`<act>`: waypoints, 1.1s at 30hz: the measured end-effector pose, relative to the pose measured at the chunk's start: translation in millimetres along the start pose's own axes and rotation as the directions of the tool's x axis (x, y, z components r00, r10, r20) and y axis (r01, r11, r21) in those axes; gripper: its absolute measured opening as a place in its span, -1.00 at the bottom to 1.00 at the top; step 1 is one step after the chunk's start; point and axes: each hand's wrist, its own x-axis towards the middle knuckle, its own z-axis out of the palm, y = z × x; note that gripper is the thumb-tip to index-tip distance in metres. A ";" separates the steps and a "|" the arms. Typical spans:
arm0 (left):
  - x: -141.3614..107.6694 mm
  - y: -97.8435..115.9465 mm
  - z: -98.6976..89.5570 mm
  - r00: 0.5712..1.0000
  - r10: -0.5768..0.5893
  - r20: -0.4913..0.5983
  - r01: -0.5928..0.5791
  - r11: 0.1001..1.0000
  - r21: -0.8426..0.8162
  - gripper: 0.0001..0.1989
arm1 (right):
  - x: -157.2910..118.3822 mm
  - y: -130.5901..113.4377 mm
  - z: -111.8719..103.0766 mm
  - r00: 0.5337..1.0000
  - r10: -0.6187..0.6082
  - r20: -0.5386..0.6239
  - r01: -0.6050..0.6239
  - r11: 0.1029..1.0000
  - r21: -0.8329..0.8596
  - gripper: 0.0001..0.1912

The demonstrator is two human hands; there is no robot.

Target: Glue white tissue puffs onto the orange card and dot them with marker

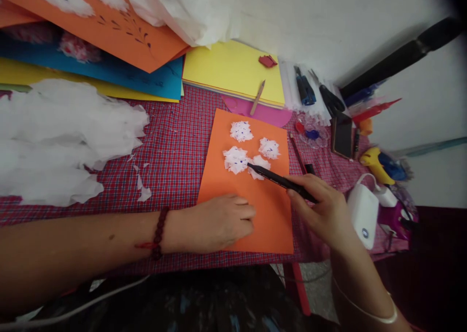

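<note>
An orange sheet (262, 215) lies on the checked cloth, bearing several crumpled white paper flowers. Blue dots mark the upper-left flower (241, 131), the right one (269, 148) and the left one (235, 160); the fourth (259, 167) lies partly under the pen. My right hand (323, 205) grips a black pen (279, 179) between thumb and fingers, its tip at the edge of the left flower. My left hand (215, 223) rests on the sheet's lower left with fingers curled under; whether they hold anything is hidden.
White tissue (65, 137) covers the cloth at left. Behind are a yellow paper stack (229, 69) and decorated orange card (124, 40). At right lie scissors (328, 96), a paint palette (312, 132), a brush (298, 153), a phone (342, 135) and a white device (364, 210).
</note>
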 end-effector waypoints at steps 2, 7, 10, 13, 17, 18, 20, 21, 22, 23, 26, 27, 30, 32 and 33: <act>-0.3 -0.5 0.8 1.000 0.005 0.004 -0.005 1.000 -0.001 -0.88 | -5.1 1.5 -3.4 0.998 0.030 -0.058 -0.030 0.999 0.013 -0.76; -1.0 -0.9 0.9 1.000 0.000 0.004 0.000 1.000 -0.022 -0.87 | -24.6 11.1 -5.1 0.993 0.066 -0.103 -0.066 0.998 -0.005 -0.75; -0.8 -0.4 -0.3 1.000 -0.010 0.011 0.011 1.000 -0.027 -0.87 | -33.8 15.5 -1.0 0.990 0.101 -0.098 -0.101 0.995 0.008 -0.74; -0.3 0.2 -1.4 0.999 -0.012 0.030 0.012 1.000 -0.023 -0.88 | -36.9 16.8 5.9 0.971 0.163 -0.174 -0.156 0.986 0.053 -0.73; 0.0 0.5 -1.9 1.000 -0.009 0.029 0.009 1.000 -0.007 -0.89 | -34.3 17.7 17.0 0.984 0.152 -0.096 -0.146 0.987 0.070 -0.73; -0.2 0.5 -1.9 1.000 -0.008 0.030 0.008 1.000 -0.008 -0.89 | -33.4 18.1 19.0 0.982 0.159 -0.097 -0.152 0.985 0.076 -0.73; -0.8 0.5 -1.7 0.999 -0.008 0.045 0.008 1.000 -0.013 -0.90 | -31.9 18.5 21.1 0.967 0.200 -0.158 -0.187 0.978 0.091 -0.72; -1.1 0.4 -1.4 0.999 -0.010 0.053 0.011 1.000 -0.016 -0.90 | -31.2 18.5 21.2 0.961 0.216 -0.171 -0.202 0.975 0.097 -0.72; -1.4 0.3 -0.8 0.998 -0.014 0.056 0.015 1.000 -0.020 -0.91 | -30.5 18.3 20.8 0.962 0.220 -0.160 -0.206 0.973 0.100 -0.72; -1.6 0.0 -0.2 0.998 -0.017 0.054 0.019 1.000 -0.024 -0.92 | -29.8 17.9 20.2 0.968 0.216 -0.128 -0.204 0.974 0.103 -0.72; -1.6 -0.8 1.9 0.999 -0.020 0.031 0.021 0.999 -0.033 -0.90 | -28.2 16.6 18.1 0.970 0.228 -0.084 -0.215 0.967 0.138 -0.72; -1.4 -1.0 2.3 0.999 -0.019 0.026 0.020 0.999 -0.032 -0.90 | -28.0 16.4 17.7 0.963 0.248 -0.110 -0.230 0.961 0.155 -0.72; -0.8 -0.8 2.0 1.000 -0.007 0.029 0.007 1.000 -0.018 -0.92 | -28.3 17.3 17.3 0.964 0.247 -0.102 -0.228 0.958 0.174 -0.72; -0.5 -0.5 0.9 0.999 -0.005 0.038 0.005 1.000 -0.008 -0.92 | -28.0 18.6 17.5 0.974 0.219 -0.056 -0.207 0.963 0.173 -0.72; -0.5 -0.4 0.3 0.999 -0.008 0.045 0.008 1.000 -0.005 -0.92 | -27.3 19.1 17.4 0.973 0.222 -0.059 -0.209 0.963 0.172 -0.72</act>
